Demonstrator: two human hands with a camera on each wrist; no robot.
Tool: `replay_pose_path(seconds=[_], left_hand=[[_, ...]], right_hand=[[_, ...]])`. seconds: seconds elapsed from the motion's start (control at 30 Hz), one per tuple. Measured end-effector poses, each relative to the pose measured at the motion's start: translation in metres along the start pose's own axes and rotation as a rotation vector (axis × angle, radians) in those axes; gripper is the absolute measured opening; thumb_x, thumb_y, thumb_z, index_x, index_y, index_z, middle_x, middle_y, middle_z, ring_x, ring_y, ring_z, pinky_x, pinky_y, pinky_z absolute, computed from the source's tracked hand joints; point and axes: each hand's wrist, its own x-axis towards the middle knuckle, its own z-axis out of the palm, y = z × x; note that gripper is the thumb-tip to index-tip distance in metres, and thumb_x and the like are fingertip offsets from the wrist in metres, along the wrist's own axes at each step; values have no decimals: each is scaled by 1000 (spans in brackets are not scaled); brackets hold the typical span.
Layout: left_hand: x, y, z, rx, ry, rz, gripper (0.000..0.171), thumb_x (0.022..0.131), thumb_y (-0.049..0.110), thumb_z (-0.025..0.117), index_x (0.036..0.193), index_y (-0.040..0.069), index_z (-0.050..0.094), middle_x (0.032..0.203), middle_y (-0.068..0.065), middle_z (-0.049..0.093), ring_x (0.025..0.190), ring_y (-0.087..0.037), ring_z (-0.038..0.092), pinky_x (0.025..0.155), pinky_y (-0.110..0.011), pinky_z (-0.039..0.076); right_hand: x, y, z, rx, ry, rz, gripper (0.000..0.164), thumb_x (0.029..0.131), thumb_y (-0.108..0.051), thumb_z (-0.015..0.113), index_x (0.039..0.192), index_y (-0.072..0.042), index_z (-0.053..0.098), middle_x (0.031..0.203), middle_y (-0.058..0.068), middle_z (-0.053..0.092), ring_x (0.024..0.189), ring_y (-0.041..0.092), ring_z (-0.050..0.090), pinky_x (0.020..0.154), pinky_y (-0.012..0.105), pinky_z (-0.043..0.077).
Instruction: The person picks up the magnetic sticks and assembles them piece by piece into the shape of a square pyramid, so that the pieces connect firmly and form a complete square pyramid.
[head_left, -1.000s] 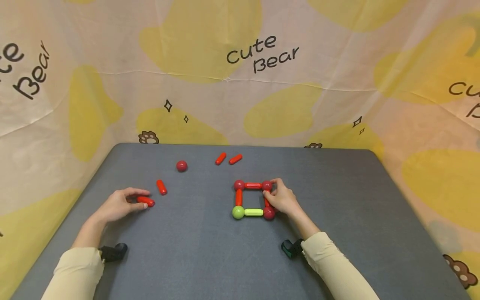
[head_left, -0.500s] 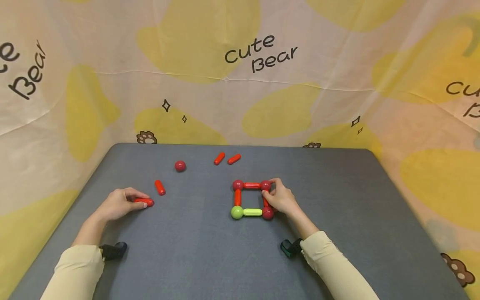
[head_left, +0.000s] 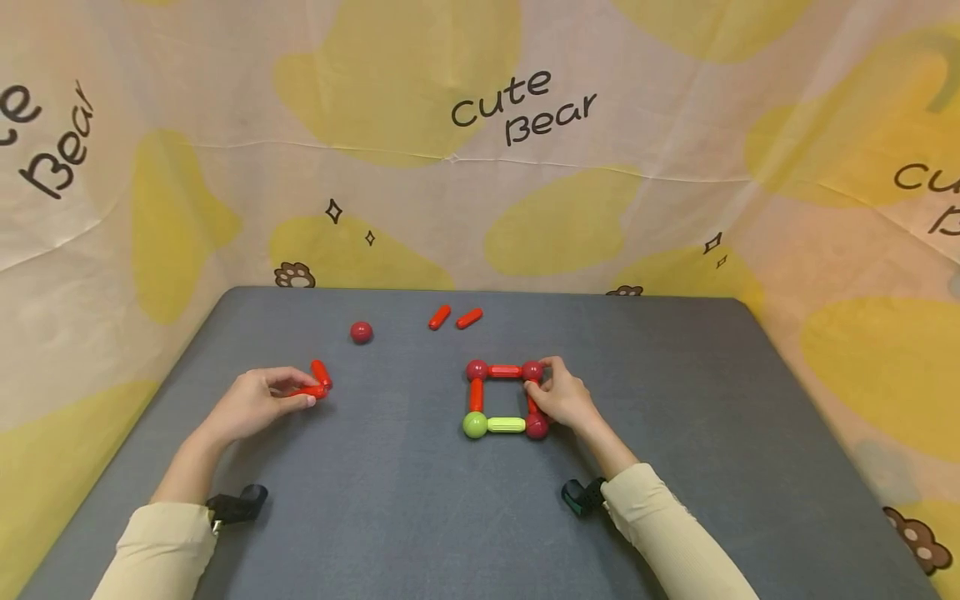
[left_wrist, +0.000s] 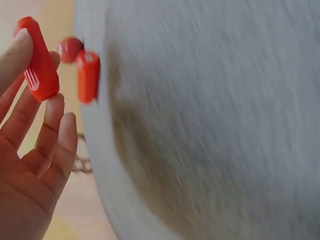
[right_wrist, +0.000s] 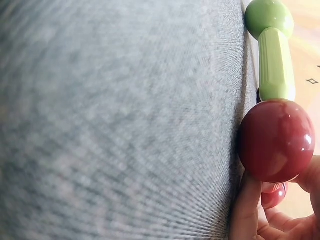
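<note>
My left hand [head_left: 251, 405] pinches a red stick [left_wrist: 42, 62] between thumb and fingers. In the head view that stick overlaps a second red stick [head_left: 319, 372] just beyond it; the left wrist view shows the two apart. My right hand [head_left: 567, 400] grips the right side of a square made of balls and sticks, thumb and fingers about its red side stick [head_left: 532, 402], partly hidden. Three corners are dark red balls, one being the near right ball [right_wrist: 277, 141]. The near left ball [head_left: 475, 425] is green, joined to a light green stick [head_left: 506, 425].
A loose red ball [head_left: 362, 332] lies toward the back left of the grey table [head_left: 420, 517]. Two more red sticks, a left one [head_left: 439, 317] and a right one [head_left: 469, 318], lie near the back edge. A printed cloth [head_left: 420, 192] hangs behind the table and along its sides.
The left fingers have closed on the red stick and carried it to the right and slightly away, toward the second stick. The right hand and the square have stayed in place.
</note>
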Motion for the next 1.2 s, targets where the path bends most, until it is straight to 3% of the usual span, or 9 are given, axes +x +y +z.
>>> replay_pose_path(seconds=[0.37, 0.73, 1.2], left_hand=[[10, 43, 27, -94, -8, 113, 24, 77, 19, 75, 100, 22, 70, 87, 6, 68, 77, -8, 59, 69, -22, 48], [23, 84, 63, -204, -80, 161, 22, 76, 15, 75, 96, 18, 69, 82, 5, 66, 76, -10, 60, 69, -25, 49], [41, 131, 99, -330, -184, 239, 17, 76, 12, 74, 90, 16, 65, 79, 5, 67, 75, -9, 64, 68, -27, 52]], right_hand=[[0, 1, 0, 6, 0, 2, 48, 86, -24, 61, 125, -5, 42, 71, 5, 61, 47, 11, 51, 44, 24, 39], [-1, 0, 1, 1, 0, 4, 48, 86, -24, 61, 126, -4, 42, 71, 5, 61, 48, 12, 50, 44, 24, 38], [-1, -1, 1, -1, 3, 2, 48, 86, -24, 61, 126, -4, 42, 71, 5, 60, 48, 12, 49, 44, 24, 37]])
